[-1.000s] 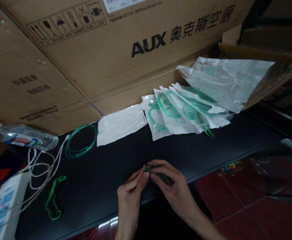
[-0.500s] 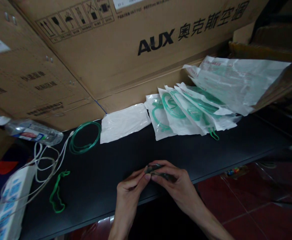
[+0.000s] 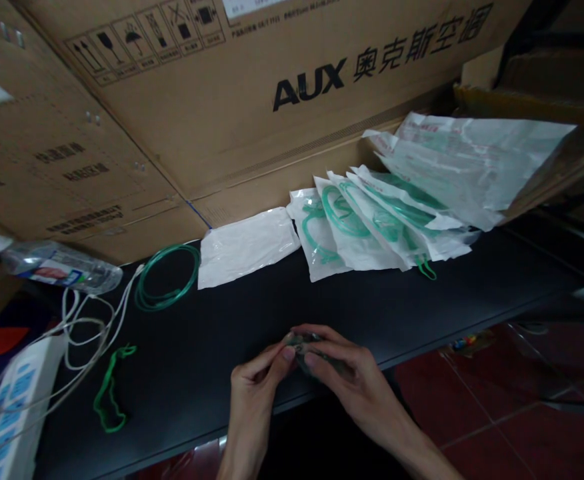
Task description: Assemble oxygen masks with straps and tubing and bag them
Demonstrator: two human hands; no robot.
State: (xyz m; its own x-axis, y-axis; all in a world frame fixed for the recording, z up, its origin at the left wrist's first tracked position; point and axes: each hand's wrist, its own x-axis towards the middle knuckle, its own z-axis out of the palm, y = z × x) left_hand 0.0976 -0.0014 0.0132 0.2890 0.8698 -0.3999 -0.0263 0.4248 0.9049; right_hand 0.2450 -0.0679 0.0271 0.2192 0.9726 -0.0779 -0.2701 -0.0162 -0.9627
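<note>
Both hands meet over the front edge of the black table. Between them is a small see-through greenish plastic piece [image 3: 313,338], which looks like an oxygen mask; fingers cover much of it. My left hand [image 3: 259,377] pinches its left end with thumb and fingers. Closed around its right side is my right hand [image 3: 345,363], the thumb pressing near the middle. A green elastic strap [image 3: 106,390] lies loose on the table at the left. Behind it rests a coil of clear green tubing [image 3: 139,293].
Several white-and-clear packets with green tubing [image 3: 345,217] fan out at the back right, by an open carton [image 3: 547,180]. A white packet [image 3: 247,248] lies left of them. Large cardboard boxes [image 3: 222,133] stand behind. A water bottle [image 3: 65,263], white cables [image 3: 107,330] and a power strip [image 3: 19,407] are at left.
My hands have shifted slightly left, still on the plastic piece. My right fingers have moved a little, and more of the piece shows between them. The whole view has drifted slightly.
</note>
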